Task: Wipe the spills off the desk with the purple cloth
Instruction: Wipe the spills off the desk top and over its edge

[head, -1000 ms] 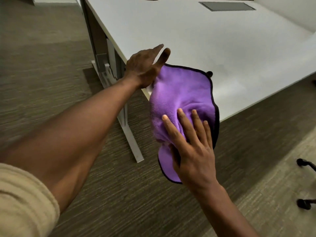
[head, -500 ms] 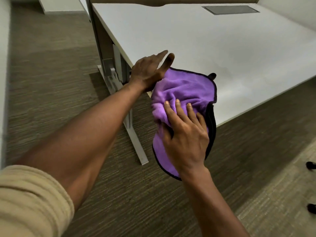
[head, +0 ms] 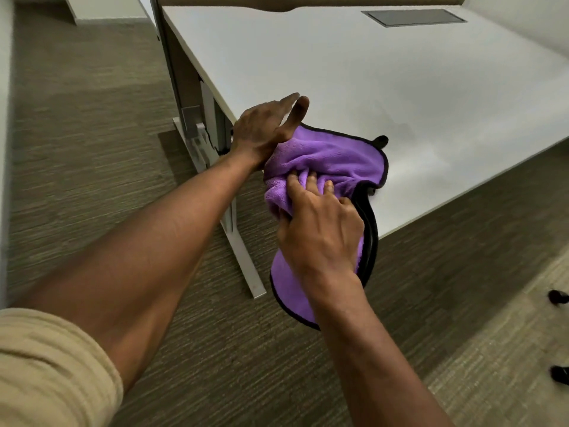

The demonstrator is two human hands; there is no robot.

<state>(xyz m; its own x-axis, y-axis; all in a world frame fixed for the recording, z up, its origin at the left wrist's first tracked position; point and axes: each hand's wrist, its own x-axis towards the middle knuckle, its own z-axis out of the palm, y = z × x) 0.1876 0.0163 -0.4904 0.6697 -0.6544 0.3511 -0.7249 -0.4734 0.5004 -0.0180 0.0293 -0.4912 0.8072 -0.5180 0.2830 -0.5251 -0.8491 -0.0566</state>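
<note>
The purple cloth (head: 338, 155), edged in black, lies over the near left corner of the white desk (head: 369, 72), and its lower part hangs off the front edge. My left hand (head: 264, 127) rests flat on the cloth's far left corner with fingers straight. My right hand (head: 320, 229) grips the middle of the cloth, fingers curled into bunched folds. A faint dull smear (head: 412, 134) shows on the desk just right of the cloth.
A grey cable cover (head: 412, 17) sits flush in the desk's far side. The desk's grey metal leg (head: 237, 241) stands below my left wrist. Two black chair casters (head: 558, 297) show on the carpet at right.
My right hand slid up the cloth from the hanging part to the desk edge and its flat fingers curled, bunching the fabric. My left hand stayed on the cloth's corner.
</note>
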